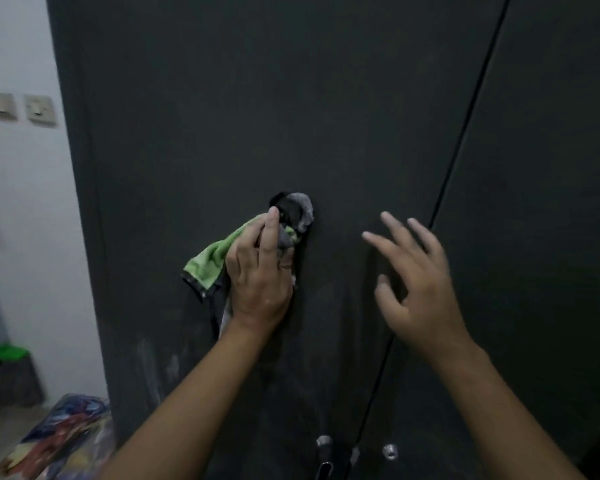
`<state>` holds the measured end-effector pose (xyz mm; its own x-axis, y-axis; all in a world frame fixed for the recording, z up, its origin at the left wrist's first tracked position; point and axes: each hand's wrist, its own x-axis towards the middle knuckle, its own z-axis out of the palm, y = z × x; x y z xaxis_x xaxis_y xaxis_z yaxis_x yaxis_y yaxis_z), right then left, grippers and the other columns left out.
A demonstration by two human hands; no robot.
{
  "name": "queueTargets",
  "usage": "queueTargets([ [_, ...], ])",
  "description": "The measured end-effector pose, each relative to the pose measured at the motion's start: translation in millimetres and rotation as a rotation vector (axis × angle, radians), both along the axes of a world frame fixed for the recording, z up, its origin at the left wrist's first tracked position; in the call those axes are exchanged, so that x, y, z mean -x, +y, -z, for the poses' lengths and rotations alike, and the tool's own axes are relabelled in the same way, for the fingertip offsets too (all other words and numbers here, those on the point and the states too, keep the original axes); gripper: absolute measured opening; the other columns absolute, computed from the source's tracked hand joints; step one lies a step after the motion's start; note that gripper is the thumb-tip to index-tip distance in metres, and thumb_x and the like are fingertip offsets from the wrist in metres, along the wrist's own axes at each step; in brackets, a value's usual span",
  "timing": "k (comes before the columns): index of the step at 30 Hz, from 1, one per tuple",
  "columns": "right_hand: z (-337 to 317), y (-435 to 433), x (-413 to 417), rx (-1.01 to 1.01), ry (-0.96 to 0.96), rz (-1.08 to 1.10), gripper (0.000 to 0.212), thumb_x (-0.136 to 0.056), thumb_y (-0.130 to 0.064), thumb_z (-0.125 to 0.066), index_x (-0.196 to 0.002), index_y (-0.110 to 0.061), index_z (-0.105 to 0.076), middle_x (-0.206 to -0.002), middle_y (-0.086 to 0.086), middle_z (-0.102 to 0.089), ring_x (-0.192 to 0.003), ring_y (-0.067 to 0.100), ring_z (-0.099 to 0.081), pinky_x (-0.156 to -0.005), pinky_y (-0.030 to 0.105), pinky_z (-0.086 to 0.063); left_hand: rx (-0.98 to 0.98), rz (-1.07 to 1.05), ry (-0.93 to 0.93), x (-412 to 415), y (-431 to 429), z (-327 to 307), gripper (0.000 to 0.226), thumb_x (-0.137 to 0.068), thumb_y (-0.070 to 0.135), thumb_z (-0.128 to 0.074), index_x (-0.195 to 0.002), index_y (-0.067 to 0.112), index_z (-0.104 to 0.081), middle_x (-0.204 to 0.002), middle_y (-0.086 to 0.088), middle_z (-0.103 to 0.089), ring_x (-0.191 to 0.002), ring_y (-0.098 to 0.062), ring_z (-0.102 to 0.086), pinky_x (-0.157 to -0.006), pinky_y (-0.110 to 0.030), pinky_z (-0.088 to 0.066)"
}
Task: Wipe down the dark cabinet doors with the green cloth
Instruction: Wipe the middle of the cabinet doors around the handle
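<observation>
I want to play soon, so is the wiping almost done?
Not yet. No part looks clearly finished. The left hand holds the green cloth against the left door; the right hand is open. Whitish smears show lower down, and the right door may need wiping too.

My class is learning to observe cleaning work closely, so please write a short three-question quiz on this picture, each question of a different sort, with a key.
1. Multiple choice: which hand grips the green cloth? A. left B. right C. both
2. True or false: the right hand is open, with spread fingers, and holds nothing.
3. Fill in: the cloth is pressed against the ____ door.

Key
1. A, the left hand.
2. True.
3. Left: the left door, not the right door.
</observation>
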<state>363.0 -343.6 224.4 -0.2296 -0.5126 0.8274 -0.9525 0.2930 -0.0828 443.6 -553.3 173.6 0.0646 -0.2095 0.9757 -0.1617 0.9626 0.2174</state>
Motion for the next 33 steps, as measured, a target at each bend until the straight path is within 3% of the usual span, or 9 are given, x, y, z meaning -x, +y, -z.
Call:
queueTargets([
  [4,27,22,21,0.016,-0.084,0.203,0.068,-0.087,-0.025,-0.054,-0.152,-0.023,-0.036,-0.166,-0.001,-0.015,-0.154,0.022,-0.005,-0.12,0.06,-0.015,0.052,0.025,-0.079,15,23,13,0.049,-0.096,0.022,-0.054,-0.143,0.017,-0.041,-0.134,-0.003,-0.042,-0.114,-0.024,-0.047,-0.105,-0.028,-0.029],
  [10,71,32,23,-0.05,-0.135,0.17,0.077,-0.084,-0.021,-0.053,-0.156,-0.019,-0.026,-0.167,-0.001,-0.009,-0.154,0.021,0.001,-0.122,0.054,-0.01,0.193,0.076,-0.429,21,63,82,0.05,-0.094,0.027,-0.049,-0.143,0.027,-0.043,-0.14,0.002,-0.041,-0.113,-0.019,-0.046,-0.1,-0.03,-0.036],
  [14,89,47,28,-0.104,-0.149,0.163,0.079,-0.083,-0.02,-0.05,-0.157,-0.019,-0.023,-0.167,-0.002,-0.007,-0.154,0.02,0.0,-0.122,0.056,-0.016,0.283,0.025,-0.653,8,57,120,0.07,-0.088,0.03,-0.043,-0.153,0.039,-0.019,-0.137,0.003,-0.039,-0.117,-0.018,-0.042,-0.108,-0.026,-0.019],
  [18,94,56,36,-0.077,-0.2,0.205,0.083,-0.082,-0.022,-0.051,-0.158,-0.019,-0.018,-0.168,-0.003,-0.005,-0.154,0.024,0.004,-0.121,0.059,-0.011,0.157,0.038,-0.521,9,52,58,0.059,-0.087,0.028,-0.053,-0.145,0.035,-0.038,-0.132,-0.003,-0.037,-0.118,-0.027,-0.043,-0.1,-0.04,-0.031],
  [21,96,58,39,-0.008,-0.266,0.23,0.081,-0.086,-0.02,-0.056,-0.158,-0.016,-0.02,-0.168,0.002,-0.004,-0.153,0.031,0.007,-0.12,0.06,-0.015,0.012,0.057,-0.325,24,68,-10,0.06,-0.09,0.023,-0.053,-0.147,0.031,-0.034,-0.133,-0.001,-0.035,-0.115,-0.027,-0.044,-0.1,-0.039,-0.029],
  [23,99,59,41,0.008,-0.282,0.232,0.084,-0.086,-0.017,-0.062,-0.158,-0.017,-0.019,-0.168,0.002,-0.003,-0.154,0.029,0.008,-0.12,0.059,-0.017,0.028,0.066,-0.284,39,83,-33,0.059,-0.091,0.023,-0.05,-0.146,0.036,-0.032,-0.135,0.001,-0.033,-0.114,-0.026,-0.041,-0.1,-0.038,-0.027],
  [27,109,66,44,0.002,-0.301,0.201,0.087,-0.085,-0.01,-0.062,-0.159,-0.023,-0.018,-0.167,-0.008,-0.001,-0.154,0.02,0.008,-0.122,0.054,-0.012,0.141,0.039,-0.298,64,100,-23,0.032,-0.098,0.027,-0.053,-0.129,0.035,-0.058,-0.142,-0.001,-0.033,-0.116,-0.027,-0.037,-0.098,-0.038,-0.033],
  [30,115,74,48,-0.011,-0.308,0.158,0.084,-0.084,-0.004,-0.062,-0.156,-0.024,-0.025,-0.167,-0.012,-0.003,-0.154,0.016,0.005,-0.122,0.054,-0.013,0.279,0.056,-0.365,74,106,10,0.032,-0.094,0.032,-0.063,-0.125,0.036,-0.056,-0.143,-0.002,-0.034,-0.118,-0.027,-0.039,-0.093,-0.043,-0.041],
  [33,118,81,51,-0.017,-0.319,0.13,0.08,-0.081,0.0,-0.061,-0.153,-0.023,-0.034,-0.166,-0.014,-0.006,-0.154,0.013,0.003,-0.123,0.052,-0.014,0.347,0.049,-0.423,72,109,47,0.038,-0.092,0.037,-0.058,-0.13,0.039,-0.052,-0.143,-0.002,-0.037,-0.119,-0.025,-0.041,-0.091,-0.043,-0.041],
])
